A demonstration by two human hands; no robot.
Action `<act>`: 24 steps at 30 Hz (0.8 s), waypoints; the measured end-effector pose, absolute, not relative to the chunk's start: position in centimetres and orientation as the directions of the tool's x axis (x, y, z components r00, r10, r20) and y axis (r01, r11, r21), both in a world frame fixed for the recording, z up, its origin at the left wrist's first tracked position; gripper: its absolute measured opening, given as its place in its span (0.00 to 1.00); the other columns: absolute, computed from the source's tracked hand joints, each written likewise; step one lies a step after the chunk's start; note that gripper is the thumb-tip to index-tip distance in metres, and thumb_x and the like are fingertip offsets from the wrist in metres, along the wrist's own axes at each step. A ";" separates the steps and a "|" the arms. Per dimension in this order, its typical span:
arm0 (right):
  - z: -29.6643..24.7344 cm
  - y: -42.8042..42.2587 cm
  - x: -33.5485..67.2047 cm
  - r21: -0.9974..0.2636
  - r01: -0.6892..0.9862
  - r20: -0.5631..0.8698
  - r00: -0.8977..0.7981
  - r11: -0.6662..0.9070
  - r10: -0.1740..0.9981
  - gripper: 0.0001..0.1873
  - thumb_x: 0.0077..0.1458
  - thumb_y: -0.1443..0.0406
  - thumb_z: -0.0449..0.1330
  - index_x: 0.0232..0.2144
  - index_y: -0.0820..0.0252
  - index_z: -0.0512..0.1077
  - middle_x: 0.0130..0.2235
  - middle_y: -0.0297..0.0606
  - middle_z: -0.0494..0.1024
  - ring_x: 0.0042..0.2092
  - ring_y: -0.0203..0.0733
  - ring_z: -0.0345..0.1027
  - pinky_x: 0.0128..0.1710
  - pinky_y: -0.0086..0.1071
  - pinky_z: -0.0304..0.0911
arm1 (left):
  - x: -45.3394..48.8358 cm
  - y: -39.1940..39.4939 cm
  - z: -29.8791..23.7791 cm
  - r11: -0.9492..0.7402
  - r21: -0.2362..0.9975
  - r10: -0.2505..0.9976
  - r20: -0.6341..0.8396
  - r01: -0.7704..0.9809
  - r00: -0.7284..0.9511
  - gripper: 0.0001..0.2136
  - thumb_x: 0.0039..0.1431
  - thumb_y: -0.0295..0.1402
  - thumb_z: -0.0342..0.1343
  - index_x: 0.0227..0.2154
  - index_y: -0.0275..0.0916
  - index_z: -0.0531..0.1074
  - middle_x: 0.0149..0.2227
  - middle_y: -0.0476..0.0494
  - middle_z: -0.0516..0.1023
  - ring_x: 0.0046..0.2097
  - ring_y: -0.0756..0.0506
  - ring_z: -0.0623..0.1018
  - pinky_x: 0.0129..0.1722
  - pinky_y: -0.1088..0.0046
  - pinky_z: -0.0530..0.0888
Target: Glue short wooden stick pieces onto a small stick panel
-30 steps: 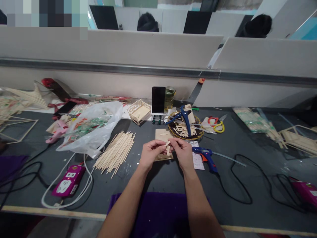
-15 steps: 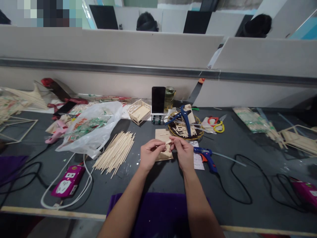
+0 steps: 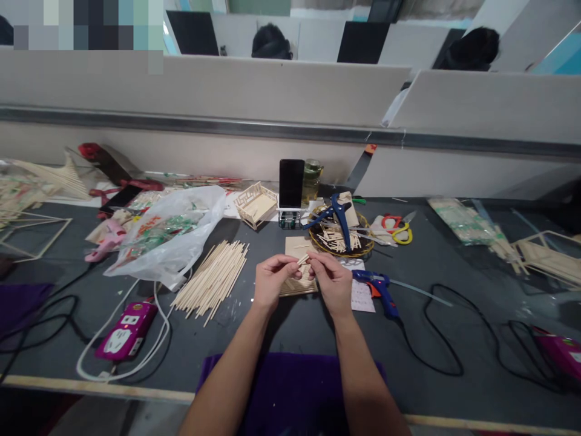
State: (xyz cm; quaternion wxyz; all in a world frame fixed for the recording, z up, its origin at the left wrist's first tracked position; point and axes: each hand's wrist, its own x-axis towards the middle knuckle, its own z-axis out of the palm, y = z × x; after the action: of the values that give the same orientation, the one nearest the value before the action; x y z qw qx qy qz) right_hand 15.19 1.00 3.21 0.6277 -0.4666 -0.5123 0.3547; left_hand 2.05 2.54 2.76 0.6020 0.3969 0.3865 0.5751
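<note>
My left hand (image 3: 271,280) and my right hand (image 3: 332,280) meet over the dark table (image 3: 290,327), both pinched on a short piece of wooden stick (image 3: 303,259) held between their fingertips. Just under and behind the hands lies a flat panel of glued sticks (image 3: 297,266). A blue glue gun (image 3: 377,287) rests right of my right hand. A loose pile of long sticks (image 3: 213,278) lies left of my left hand.
A wicker tray (image 3: 340,237) of short stick pieces carries blue pliers (image 3: 334,213). Behind stand a phone on a stand (image 3: 291,183), a small stick box (image 3: 255,204), scissors (image 3: 396,229). A plastic bag (image 3: 170,233), a magenta power strip (image 3: 126,329) and cables (image 3: 449,339) lie around.
The hands have stayed nearly in place, shifting a little left and closer together; the stick piece between the fingertips has turned slightly.
</note>
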 end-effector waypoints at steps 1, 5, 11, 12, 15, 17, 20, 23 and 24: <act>3.3 1.0 15.1 -0.951 0.007 0.303 0.228 0.310 0.925 0.09 0.54 0.64 0.59 0.36 0.56 0.78 0.33 0.36 0.75 0.26 0.32 0.66 0.24 0.28 0.66 | 2.0 2.6 2.7 0.007 0.922 0.999 0.006 -0.387 0.031 0.06 0.45 0.32 0.66 0.26 0.35 0.78 0.20 0.48 0.77 0.23 0.52 0.75 0.28 0.78 0.73; 3.5 0.8 14.6 -0.953 -0.076 0.268 0.239 0.293 0.933 0.07 0.53 0.64 0.60 0.34 0.57 0.78 0.31 0.35 0.75 0.26 0.32 0.66 0.23 0.28 0.67 | 1.9 2.7 2.6 -0.052 0.915 0.999 0.052 -0.401 -0.011 0.06 0.43 0.31 0.67 0.24 0.36 0.77 0.22 0.48 0.77 0.23 0.52 0.75 0.26 0.77 0.72; 3.6 0.8 14.4 -0.962 -0.121 0.212 0.230 0.244 0.950 0.07 0.52 0.64 0.61 0.34 0.57 0.78 0.31 0.34 0.76 0.26 0.32 0.66 0.24 0.28 0.67 | 2.0 2.6 2.9 -0.052 0.906 0.999 0.041 -0.420 -0.035 0.07 0.42 0.32 0.67 0.23 0.35 0.77 0.22 0.48 0.76 0.23 0.52 0.75 0.26 0.77 0.72; 3.6 0.8 14.4 -0.964 -0.128 0.201 0.231 0.235 0.952 0.08 0.51 0.64 0.61 0.35 0.57 0.78 0.31 0.34 0.76 0.26 0.32 0.66 0.24 0.28 0.67 | 2.1 2.6 2.9 -0.042 0.904 0.999 0.029 -0.425 -0.036 0.07 0.42 0.33 0.67 0.23 0.35 0.77 0.22 0.48 0.76 0.22 0.52 0.75 0.26 0.77 0.72; 3.4 0.9 14.4 -0.966 -0.137 0.181 0.243 0.219 0.953 0.08 0.50 0.64 0.62 0.34 0.57 0.78 0.31 0.34 0.76 0.26 0.33 0.67 0.25 0.28 0.68 | 2.2 2.6 3.0 0.006 0.899 0.999 -0.020 -0.438 -0.027 0.09 0.43 0.35 0.67 0.24 0.35 0.76 0.20 0.48 0.76 0.22 0.52 0.74 0.26 0.77 0.72; 3.2 0.9 14.5 -0.969 -0.139 0.164 0.251 0.203 0.954 0.08 0.49 0.63 0.63 0.33 0.58 0.78 0.29 0.33 0.76 0.26 0.34 0.67 0.25 0.29 0.68 | 2.2 2.6 3.0 0.043 0.894 0.998 -0.054 -0.446 -0.011 0.10 0.42 0.36 0.67 0.24 0.34 0.76 0.19 0.47 0.76 0.22 0.52 0.74 0.26 0.77 0.71; 3.0 1.1 14.6 -0.971 -0.168 0.122 0.265 0.170 0.957 0.09 0.49 0.62 0.63 0.34 0.58 0.77 0.25 0.32 0.75 0.25 0.34 0.66 0.25 0.29 0.68 | 2.2 2.6 3.1 0.082 0.886 0.996 -0.088 -0.457 0.008 0.12 0.41 0.37 0.68 0.24 0.34 0.76 0.19 0.47 0.76 0.22 0.52 0.74 0.26 0.77 0.71; 3.0 1.3 14.7 -0.959 -0.240 0.075 0.287 0.148 0.955 0.10 0.49 0.61 0.63 0.35 0.59 0.76 0.26 0.32 0.75 0.25 0.32 0.65 0.24 0.27 0.66 | 2.0 2.6 3.3 0.082 0.880 0.995 -0.098 -0.468 -0.009 0.11 0.41 0.36 0.68 0.25 0.34 0.76 0.19 0.47 0.76 0.22 0.52 0.74 0.27 0.77 0.72; 2.9 1.4 14.8 -0.953 -0.268 0.059 0.288 0.139 0.956 0.10 0.50 0.60 0.62 0.34 0.60 0.75 0.26 0.32 0.75 0.24 0.31 0.64 0.23 0.27 0.65 | 2.0 2.6 3.3 0.078 0.877 0.995 -0.099 -0.475 -0.020 0.11 0.42 0.36 0.68 0.25 0.34 0.76 0.20 0.47 0.76 0.22 0.52 0.74 0.27 0.77 0.72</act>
State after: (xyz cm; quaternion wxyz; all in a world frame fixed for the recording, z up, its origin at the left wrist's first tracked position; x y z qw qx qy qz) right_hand 14.80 1.41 2.95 0.6564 -0.4616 -0.3726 0.4661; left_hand 1.99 2.59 3.32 0.6181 0.3282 0.3959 0.5945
